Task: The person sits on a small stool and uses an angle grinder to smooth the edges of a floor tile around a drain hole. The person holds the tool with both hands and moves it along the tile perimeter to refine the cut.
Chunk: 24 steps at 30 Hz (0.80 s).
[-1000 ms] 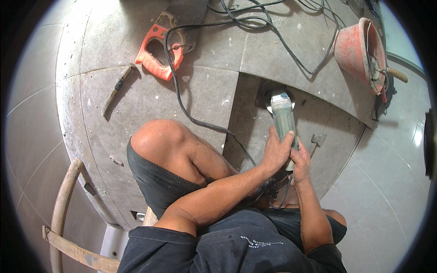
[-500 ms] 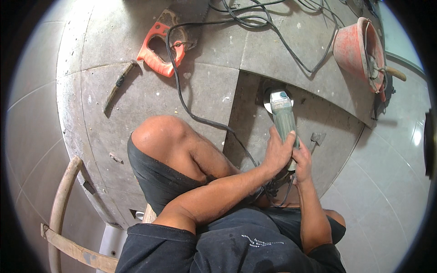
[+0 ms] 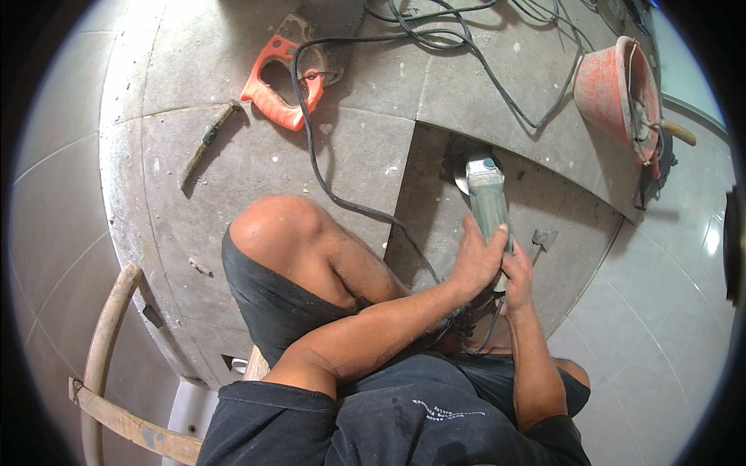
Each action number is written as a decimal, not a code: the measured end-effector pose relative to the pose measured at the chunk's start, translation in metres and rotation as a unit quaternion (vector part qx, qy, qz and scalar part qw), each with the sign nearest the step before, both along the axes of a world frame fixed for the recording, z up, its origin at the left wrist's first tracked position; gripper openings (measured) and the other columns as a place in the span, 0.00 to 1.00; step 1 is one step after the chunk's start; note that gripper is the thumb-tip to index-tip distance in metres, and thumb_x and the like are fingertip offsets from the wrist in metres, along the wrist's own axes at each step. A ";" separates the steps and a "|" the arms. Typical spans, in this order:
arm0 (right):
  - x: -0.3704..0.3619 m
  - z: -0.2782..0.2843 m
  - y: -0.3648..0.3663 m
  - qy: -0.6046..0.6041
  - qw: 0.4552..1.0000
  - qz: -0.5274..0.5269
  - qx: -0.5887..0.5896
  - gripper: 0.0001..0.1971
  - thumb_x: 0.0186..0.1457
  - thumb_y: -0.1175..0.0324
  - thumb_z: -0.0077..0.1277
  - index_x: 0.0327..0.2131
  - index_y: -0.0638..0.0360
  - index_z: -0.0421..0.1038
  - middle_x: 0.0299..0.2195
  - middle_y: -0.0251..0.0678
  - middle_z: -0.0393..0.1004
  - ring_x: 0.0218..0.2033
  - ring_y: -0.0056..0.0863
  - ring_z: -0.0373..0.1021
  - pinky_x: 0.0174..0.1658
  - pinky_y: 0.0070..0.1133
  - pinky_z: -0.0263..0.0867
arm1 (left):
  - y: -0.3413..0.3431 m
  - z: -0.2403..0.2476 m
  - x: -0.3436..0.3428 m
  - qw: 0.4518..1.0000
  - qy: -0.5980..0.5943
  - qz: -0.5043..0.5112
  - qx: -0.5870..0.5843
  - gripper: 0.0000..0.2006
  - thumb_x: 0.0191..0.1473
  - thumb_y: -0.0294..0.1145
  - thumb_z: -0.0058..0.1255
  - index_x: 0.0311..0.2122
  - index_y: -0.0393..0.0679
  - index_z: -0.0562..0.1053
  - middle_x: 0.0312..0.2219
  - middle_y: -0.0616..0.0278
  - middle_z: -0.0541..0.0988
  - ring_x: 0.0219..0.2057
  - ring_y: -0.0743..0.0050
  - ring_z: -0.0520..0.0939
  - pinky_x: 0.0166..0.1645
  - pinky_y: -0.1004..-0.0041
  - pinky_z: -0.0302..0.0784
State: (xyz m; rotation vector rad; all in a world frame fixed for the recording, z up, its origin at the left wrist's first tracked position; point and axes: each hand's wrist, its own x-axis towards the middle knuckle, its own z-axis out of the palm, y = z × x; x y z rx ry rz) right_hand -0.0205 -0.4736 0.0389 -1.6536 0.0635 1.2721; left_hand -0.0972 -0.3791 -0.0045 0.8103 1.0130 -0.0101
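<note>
An angle grinder (image 3: 489,210) with a green body and silver head is gripped between both my hands. My left hand (image 3: 476,260) wraps round the middle of its body from the left. My right hand (image 3: 518,276) is closed round the rear end, close to the cord. The pale disc (image 3: 461,180) shows at the left of the head, beside a dark square patch in the sunken panel (image 3: 556,206). Whether the disc touches the surface there, I cannot tell. A black power cord (image 3: 350,205) loops across the grey tiles.
A handsaw with an orange handle (image 3: 294,116) lies on the far tiles, near a thin dark-wrapped tool (image 3: 206,144). On the right a red bucket (image 3: 602,89) is tipped over with a wooden handle sticking out. A wooden frame (image 3: 109,334) stands at left; a small scraper-like piece (image 3: 544,239) lies nearby.
The view has shifted slightly, so the tools and floor sit a little further right. Both hands keep their hold on the angle grinder, and its pose is nearly the same.
</note>
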 end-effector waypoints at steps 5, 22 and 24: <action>-0.006 0.001 -0.008 -0.002 1.000 -0.025 0.012 0.28 0.65 0.63 0.51 0.64 0.68 0.64 0.54 0.38 0.75 0.54 0.25 0.73 0.58 0.22 0.67 | -0.004 0.001 -0.001 1.000 -0.022 -0.011 0.005 0.33 0.66 0.45 0.48 0.59 0.22 0.53 0.47 0.18 0.73 0.48 0.25 0.81 0.56 0.45 0.75; -0.015 -0.015 -0.037 -0.015 0.999 -0.037 -0.022 0.41 0.59 0.64 0.49 0.72 0.72 0.49 0.63 0.46 0.66 0.64 0.33 0.66 0.67 0.26 0.60 | -0.013 -0.008 -0.008 0.997 -0.004 -0.045 0.060 0.35 0.65 0.43 0.52 0.62 0.23 0.56 0.50 0.30 0.75 0.50 0.43 0.82 0.55 0.53 0.77; -0.017 -0.025 -0.050 -0.038 0.998 -0.003 -0.059 0.44 0.56 0.65 0.48 0.72 0.76 0.45 0.66 0.51 0.62 0.67 0.37 0.62 0.69 0.28 0.57 | -0.013 -0.002 -0.010 0.998 -0.006 -0.034 0.043 0.35 0.64 0.42 0.53 0.63 0.22 0.56 0.50 0.26 0.75 0.53 0.35 0.80 0.59 0.51 0.74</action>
